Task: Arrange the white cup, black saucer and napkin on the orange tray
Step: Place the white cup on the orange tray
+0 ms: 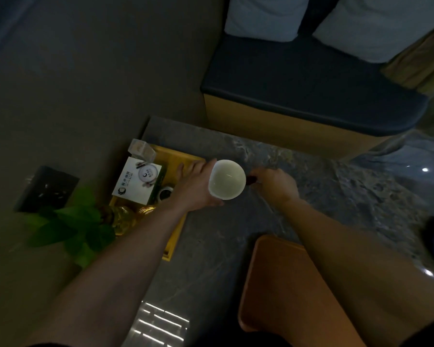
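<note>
One white cup (pixel 227 179), gripped by left hand (pixel 196 186). One orange tray (pixel 281 284) on table (pixel 216 246). Right hand (pixel 276 182) pinches one dark item, unclear.

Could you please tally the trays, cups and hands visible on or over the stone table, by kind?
Trays: 2, yellow tray and orange tray
Cups: 1, white cup
Hands: 2, left hand and right hand
Total: 5

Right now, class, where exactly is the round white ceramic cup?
In the head view, the round white ceramic cup sits mid-frame above the grey stone counter, held in the left hand, beyond the orange tray and right of the yellow wooden tray.
</note>
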The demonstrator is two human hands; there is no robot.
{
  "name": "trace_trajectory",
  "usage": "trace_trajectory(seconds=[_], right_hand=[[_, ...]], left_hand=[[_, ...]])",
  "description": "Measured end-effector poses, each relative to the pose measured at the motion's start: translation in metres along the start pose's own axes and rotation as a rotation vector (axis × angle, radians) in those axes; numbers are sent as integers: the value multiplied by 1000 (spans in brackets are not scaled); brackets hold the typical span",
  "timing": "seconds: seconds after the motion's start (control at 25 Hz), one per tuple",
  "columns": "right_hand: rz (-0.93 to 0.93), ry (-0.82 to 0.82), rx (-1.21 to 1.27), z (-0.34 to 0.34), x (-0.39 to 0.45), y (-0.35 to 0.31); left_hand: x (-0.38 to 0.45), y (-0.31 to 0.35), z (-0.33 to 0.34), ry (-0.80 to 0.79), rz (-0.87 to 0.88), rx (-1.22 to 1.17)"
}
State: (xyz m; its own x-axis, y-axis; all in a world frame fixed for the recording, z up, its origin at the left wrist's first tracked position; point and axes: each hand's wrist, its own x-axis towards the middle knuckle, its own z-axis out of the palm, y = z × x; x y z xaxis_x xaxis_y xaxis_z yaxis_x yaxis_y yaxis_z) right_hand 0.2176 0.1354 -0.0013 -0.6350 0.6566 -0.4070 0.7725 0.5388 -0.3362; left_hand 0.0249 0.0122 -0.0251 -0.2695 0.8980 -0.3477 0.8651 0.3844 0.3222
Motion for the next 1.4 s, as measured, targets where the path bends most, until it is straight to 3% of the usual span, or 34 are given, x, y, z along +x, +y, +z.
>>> trace_trajectory(seconds=[0.2, 0.76, 1.4], right_hand=[[32, 71, 41, 8, -4, -2], [67, 224, 163, 25, -101, 33], [189, 307, 367, 71, -225, 66]], left_hand=[[0, 5, 2, 12, -19, -16], [-56, 52, 5, 51, 193, -88], [-113, 102, 76, -113, 292, -42]])
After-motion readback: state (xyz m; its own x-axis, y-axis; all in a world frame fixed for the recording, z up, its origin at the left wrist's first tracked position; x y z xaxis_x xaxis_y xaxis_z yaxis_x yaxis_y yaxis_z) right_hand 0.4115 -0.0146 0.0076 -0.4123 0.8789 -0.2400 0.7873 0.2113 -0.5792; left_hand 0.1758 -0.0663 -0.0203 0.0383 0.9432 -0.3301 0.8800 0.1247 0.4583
